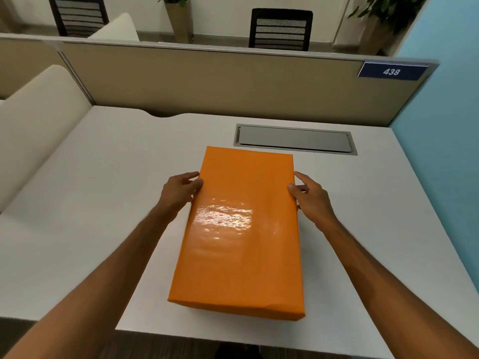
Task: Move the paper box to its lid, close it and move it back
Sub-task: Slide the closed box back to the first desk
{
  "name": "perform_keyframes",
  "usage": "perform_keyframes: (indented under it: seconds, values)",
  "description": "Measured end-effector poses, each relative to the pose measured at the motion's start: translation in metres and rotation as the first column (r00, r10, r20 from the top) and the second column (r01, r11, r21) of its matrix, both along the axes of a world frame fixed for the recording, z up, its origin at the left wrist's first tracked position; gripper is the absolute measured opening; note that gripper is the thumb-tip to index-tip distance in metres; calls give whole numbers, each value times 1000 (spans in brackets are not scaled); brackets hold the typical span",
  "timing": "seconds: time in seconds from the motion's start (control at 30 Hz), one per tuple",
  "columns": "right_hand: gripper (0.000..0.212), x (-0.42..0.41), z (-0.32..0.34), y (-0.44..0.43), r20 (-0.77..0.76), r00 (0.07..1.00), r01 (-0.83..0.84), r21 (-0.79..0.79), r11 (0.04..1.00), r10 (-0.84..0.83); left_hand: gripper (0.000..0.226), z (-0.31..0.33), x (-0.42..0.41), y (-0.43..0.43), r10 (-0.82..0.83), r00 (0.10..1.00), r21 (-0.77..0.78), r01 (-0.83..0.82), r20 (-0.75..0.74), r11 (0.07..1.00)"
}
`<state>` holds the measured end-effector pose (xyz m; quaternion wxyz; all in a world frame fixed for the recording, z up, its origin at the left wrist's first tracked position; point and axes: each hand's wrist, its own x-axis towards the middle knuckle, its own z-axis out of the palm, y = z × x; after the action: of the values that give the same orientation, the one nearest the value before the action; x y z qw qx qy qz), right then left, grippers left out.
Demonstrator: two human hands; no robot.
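Here we stand at a pale grey desk (103,203) with a closed metal cable hatch (294,139) set into it near the far edge. Behind the desk runs a beige partition (207,81) bearing a blue plate numbered 438 (392,71); a light blue wall (445,99) closes the right side. Beyond the partition we note two dark slatted chairs (281,29) and potted plants (178,14). A cream seat back (39,112) stands to the left of the desk.

The orange paper box (241,234), closed and glossy on top, sits at the desk's centre, its long axis running away from us. Our left hand (181,190) presses its left side and our right hand (308,195) its right side, both near the far end, fingers and thumbs clasping the box between them.
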<state>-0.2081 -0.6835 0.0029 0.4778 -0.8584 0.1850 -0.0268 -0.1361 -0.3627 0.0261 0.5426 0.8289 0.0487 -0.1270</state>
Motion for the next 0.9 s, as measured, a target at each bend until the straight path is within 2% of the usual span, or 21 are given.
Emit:
perform_keyframes:
  seconds: [0.2, 0.5, 0.67, 0.8, 0.9]
  values:
    - [48, -59, -1, 19, 8, 999, 37, 17, 999, -37, 43, -9, -53, 23, -39, 999, -58, 39, 13, 998]
    - [46, -134, -6, 44, 0, 992, 125, 108, 986, -125, 41, -20, -116, 46, 12, 1000, -151, -10, 9, 989]
    - [48, -153, -7, 52, -31, 981, 194, 283, 939, -193, 47, -23, -132, 49, 23, 999, -176, -28, -28, 984]
    - [58, -158, -6, 57, -92, 982, 187, 553, 812, -164, 53, -19, -141, 43, 27, 990, -280, -66, -142, 958]
    - [66, -157, -6, 54, -104, 987, 162, 619, 768, -124, 51, -18, -145, 39, 75, 980, -334, -135, -186, 933]
